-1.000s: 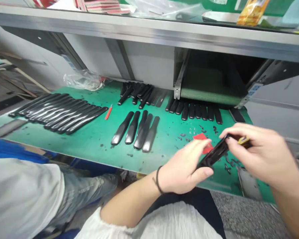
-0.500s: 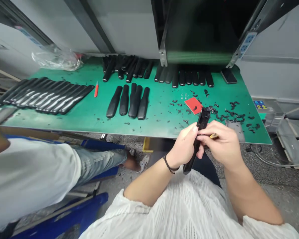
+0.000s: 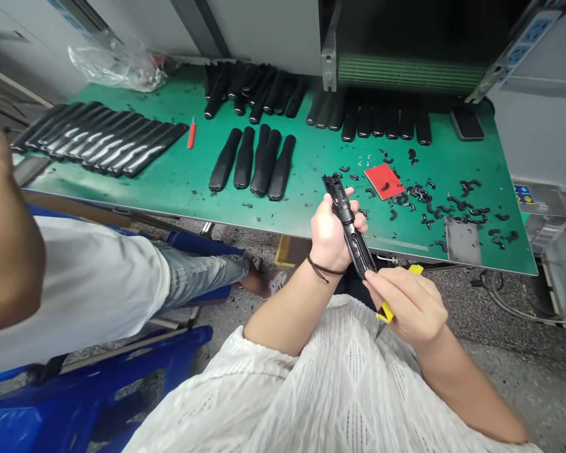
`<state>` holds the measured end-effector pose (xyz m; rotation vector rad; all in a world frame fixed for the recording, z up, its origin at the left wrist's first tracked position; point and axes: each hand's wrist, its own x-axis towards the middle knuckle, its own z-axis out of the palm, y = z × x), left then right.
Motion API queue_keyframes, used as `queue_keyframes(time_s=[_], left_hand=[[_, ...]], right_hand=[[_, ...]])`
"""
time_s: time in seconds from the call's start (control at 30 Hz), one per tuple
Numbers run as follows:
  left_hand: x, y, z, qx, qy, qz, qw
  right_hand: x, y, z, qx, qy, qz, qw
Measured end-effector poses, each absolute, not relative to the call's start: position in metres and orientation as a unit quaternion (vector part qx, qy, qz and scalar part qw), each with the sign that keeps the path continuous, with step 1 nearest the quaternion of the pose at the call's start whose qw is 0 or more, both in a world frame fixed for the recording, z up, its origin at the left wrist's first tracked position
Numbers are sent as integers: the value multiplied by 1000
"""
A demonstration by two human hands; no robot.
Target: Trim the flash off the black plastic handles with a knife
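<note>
My left hand [image 3: 329, 234] is wrapped round a long black plastic handle shell [image 3: 357, 246], its hollow, ribbed inside facing up. In my right hand [image 3: 412, 306] is a yellow craft knife [image 3: 385, 312], its blade pointing down toward my lap. The thumb and fingertips of that hand also touch the near end of the shell. Just past my hands, on the green table, lie a red square pad [image 3: 385, 181] and many small curved black plastic bits [image 3: 419, 194].
Black handle shells stand in groups: a long row [image 3: 108, 141] at left, several [image 3: 264, 163] mid-table, a pile [image 3: 245, 88] behind. A red-handled knife [image 3: 192, 134], a phone [image 3: 467, 121] and a grey plate [image 3: 462, 241] lie there too. A co-worker's arm [image 3: 9, 233] is at left.
The shell has turned so its far end leans left and its hollow side shows. My right hand has moved down to its near end, and the knife blade now points downward. The view has shifted.
</note>
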<state>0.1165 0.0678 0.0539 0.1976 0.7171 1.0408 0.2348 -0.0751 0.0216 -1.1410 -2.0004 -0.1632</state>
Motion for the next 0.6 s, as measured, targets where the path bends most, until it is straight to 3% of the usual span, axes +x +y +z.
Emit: queue_keyframes(time_s=[0.33,0.47,0.6], left_hand=[[106,69,47,98,305,506,801],[97,73,35,121,316,472,814],[90,69,24,176,294,426,837]], right_hand=[[232,-64,28,-569,-658,7,494],[277,-25,12,-666,-618,-14,417],[310,-3,3,-686,-597,-30,414]])
